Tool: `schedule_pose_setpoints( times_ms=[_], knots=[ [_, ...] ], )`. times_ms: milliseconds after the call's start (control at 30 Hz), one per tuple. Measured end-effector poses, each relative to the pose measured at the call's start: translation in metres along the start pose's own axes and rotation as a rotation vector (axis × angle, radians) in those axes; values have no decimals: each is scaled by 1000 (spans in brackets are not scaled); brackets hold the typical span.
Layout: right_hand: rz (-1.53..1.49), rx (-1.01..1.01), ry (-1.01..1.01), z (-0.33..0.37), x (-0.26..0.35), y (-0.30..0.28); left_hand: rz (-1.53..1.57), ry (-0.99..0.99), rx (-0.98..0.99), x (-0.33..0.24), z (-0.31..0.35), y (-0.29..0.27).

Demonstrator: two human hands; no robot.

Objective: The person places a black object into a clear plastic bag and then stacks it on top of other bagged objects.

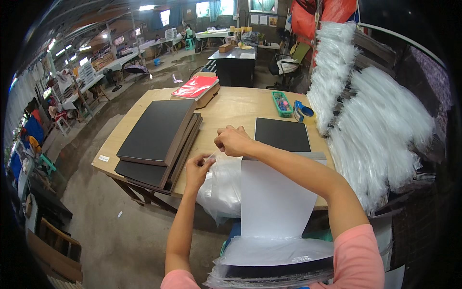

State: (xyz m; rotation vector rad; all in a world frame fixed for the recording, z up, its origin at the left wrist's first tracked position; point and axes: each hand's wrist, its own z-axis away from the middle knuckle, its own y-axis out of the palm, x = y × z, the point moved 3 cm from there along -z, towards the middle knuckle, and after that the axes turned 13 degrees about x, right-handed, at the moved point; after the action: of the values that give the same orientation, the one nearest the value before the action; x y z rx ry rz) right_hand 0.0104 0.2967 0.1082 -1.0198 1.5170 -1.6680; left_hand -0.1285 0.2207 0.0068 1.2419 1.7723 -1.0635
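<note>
My left hand (198, 169) is raised at the table's near edge, its thumb and fingers pinching a thin clear strip (212, 154), perhaps tape or film. Just up and to the right, my right hand (233, 141) is closed at the strip's other end; its fingertips are partly hidden. Below both hands lies a pile of clear plastic bags (222, 185), drooping over the edge. A white sheet (274, 192) slopes down from the table toward me, beneath my right forearm. Beyond it lie a flat black panel (282, 134) and a narrow grey strip (315, 155).
Thick black boards (156, 127) are stacked on the table's left, with a red-covered pack (196, 87) behind. A green basket (282, 105) and a blue tape dispenser (303, 113) stand far right. Clear plastic sleeves (380, 130) heap up beyond the right edge. More plastic (279, 253) lies close to me.
</note>
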Motion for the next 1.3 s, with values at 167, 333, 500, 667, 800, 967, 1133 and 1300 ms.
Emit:
schedule_pose_setpoints(
  times_ms=[167, 333, 500, 667, 800, 967, 1133, 1300],
  knots=[
    [81, 92, -178, -16, -10, 5, 829, -630, 773, 13, 10, 31],
    [-698, 742, -589, 28, 59, 31, 236, -159, 1405, -77, 42, -13],
    [-872, 1212, -954, 119, 73, -2, 854, 157, 1143, -103, 77, -42],
    [-1403, 699, -936, 194, 24, -36, 887, 160, 1232, -134, 85, -1],
    [-1350, 1081, -772, 253, 6, 16, 412, 29, 1512, -105, 100, 49],
    [-1867, 306, -732, 320, -15, 56, 24, -110, 1361, -88, 92, 69],
    [-2159, 369, -515, 344, -11, 89, 1449, 104, 1172, -107, 91, 89],
    [-2023, -248, -643, 356, 21, 98, 1564, 194, 1114, -126, 82, 90]
  ],
)
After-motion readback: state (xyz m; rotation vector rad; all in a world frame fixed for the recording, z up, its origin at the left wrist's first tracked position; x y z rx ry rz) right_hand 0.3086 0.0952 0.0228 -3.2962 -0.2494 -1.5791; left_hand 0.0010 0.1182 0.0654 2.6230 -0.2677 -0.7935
